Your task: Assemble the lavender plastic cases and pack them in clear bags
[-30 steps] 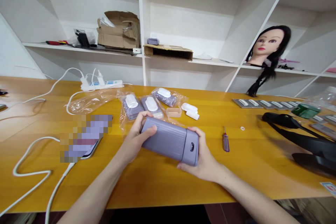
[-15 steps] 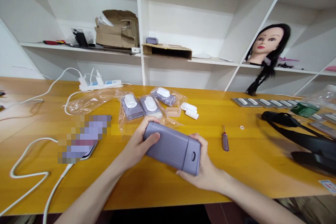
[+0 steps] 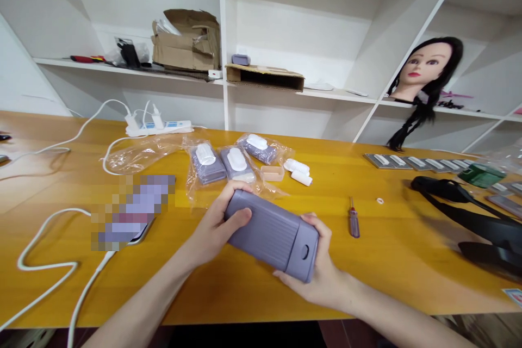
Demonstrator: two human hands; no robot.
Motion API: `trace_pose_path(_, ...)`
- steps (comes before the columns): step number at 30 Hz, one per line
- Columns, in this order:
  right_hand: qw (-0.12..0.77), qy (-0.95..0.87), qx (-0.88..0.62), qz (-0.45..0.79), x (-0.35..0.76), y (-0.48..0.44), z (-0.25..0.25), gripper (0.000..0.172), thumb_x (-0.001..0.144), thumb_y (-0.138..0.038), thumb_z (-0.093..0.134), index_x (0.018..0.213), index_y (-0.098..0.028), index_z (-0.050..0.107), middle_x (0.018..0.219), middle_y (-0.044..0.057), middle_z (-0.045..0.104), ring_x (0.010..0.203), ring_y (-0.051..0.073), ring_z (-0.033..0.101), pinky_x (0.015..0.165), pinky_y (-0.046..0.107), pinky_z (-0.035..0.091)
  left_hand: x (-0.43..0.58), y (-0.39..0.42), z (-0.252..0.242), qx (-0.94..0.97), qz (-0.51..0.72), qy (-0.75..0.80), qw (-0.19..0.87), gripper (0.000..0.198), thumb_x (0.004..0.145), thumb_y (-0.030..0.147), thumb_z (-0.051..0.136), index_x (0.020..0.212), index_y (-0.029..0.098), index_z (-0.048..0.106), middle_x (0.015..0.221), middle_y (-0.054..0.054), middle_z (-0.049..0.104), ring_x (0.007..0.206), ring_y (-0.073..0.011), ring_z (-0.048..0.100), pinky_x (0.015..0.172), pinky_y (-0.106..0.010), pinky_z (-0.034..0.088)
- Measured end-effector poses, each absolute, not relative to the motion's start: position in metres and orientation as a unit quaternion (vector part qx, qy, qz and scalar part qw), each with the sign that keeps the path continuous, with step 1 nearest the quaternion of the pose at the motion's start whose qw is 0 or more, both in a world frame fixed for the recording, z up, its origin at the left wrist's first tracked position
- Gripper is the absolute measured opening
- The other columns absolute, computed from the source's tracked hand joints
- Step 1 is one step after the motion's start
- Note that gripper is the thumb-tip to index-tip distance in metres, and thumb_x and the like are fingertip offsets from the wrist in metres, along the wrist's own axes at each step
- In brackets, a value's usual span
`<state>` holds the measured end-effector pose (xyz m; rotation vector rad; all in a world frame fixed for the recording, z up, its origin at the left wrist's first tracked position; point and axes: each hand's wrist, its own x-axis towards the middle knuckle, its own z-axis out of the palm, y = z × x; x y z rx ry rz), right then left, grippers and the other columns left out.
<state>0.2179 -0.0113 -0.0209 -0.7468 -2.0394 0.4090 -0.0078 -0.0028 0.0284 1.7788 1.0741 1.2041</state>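
Both hands hold a purple plastic case (image 3: pixel 267 231) tilted above the table, its ribbed face turned up and an end section with a small oval opening at the right. My left hand (image 3: pixel 222 223) grips the left end, thumb lying across the top face. Around the right end section my right hand (image 3: pixel 316 266) is closed, fingers at the far edge and thumb underneath. Beyond the case lie several similar purple cases (image 3: pixel 207 166) with white oval pieces on top, in clear plastic bags. Beside them are a peach-coloured open tray (image 3: pixel 272 173) and white cylindrical pieces (image 3: pixel 299 172).
A screwdriver (image 3: pixel 354 220) and a small white ring (image 3: pixel 379 200) lie to the right, near a black strapped device (image 3: pixel 457 201). On the left are a blurred-out phone (image 3: pixel 136 212) with a white cable and a power strip (image 3: pixel 163 128). Shelves with cardboard (image 3: pixel 187 43) and a mannequin head (image 3: pixel 424 68) stand behind.
The view has shifted slightly, so the surroundings sit a little further right. The case's right end is a bit lower; both hands keep their hold.
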Motion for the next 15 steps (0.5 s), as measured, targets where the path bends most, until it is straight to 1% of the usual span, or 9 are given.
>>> trace_pose_path(4,0.467,-0.822,-0.295,0.139,0.2163,-0.0139,-0.0205,0.092,0.065,-0.016,0.070,0.132,-0.024,0.007,0.112,0.010,0.033,0.106,0.027,0.042,0.089,0.042,0.046,-0.0073,-0.0042,0.0276,0.698,0.481,0.398,0.350,0.018,0.089,0.034,0.046,0.106,0.028,0.045,0.102,0.000,0.051,0.096,-0.0182,0.047,0.081,-0.026,0.036)
trace_pose_path(9,0.475,-0.818,-0.296,0.131,0.2163,-0.0143,-0.0224,0.092,0.066,-0.016,0.070,0.133,-0.023,0.008,0.112,0.010,0.032,0.107,0.027,0.040,0.092,0.041,0.043,-0.0058,-0.0048,0.0262,0.698,0.487,0.392,0.350,0.017,0.089,0.032,0.045,0.105,0.028,0.046,0.101,0.000,0.050,0.097,-0.0181,0.047,0.081,-0.026,0.036)
trace_pose_path(12,0.471,-0.814,-0.308,0.145,0.2171,-0.0121,-0.0252,0.093,0.066,-0.018,0.070,0.133,-0.025,0.007,0.115,0.010,0.031,0.109,0.027,0.041,0.094,0.041,0.042,-0.0051,-0.0024,0.0260,0.678,0.489,0.404,0.371,0.017,0.088,0.034,0.047,0.104,0.029,0.047,0.100,0.001,0.051,0.091,-0.0173,0.047,0.078,-0.025,0.036)
trace_pose_path(15,0.461,-0.802,-0.339,0.174,0.2172,-0.0090,-0.0271,0.093,0.065,-0.023,0.072,0.132,-0.028,0.008,0.119,0.010,0.030,0.108,0.027,0.043,0.091,0.042,0.044,-0.0058,0.0012,0.0266,0.648,0.485,0.422,0.409,0.018,0.085,0.037,0.050,0.102,0.029,0.048,0.093,0.003,0.052,0.081,-0.0161,0.046,0.070,-0.024,0.035)
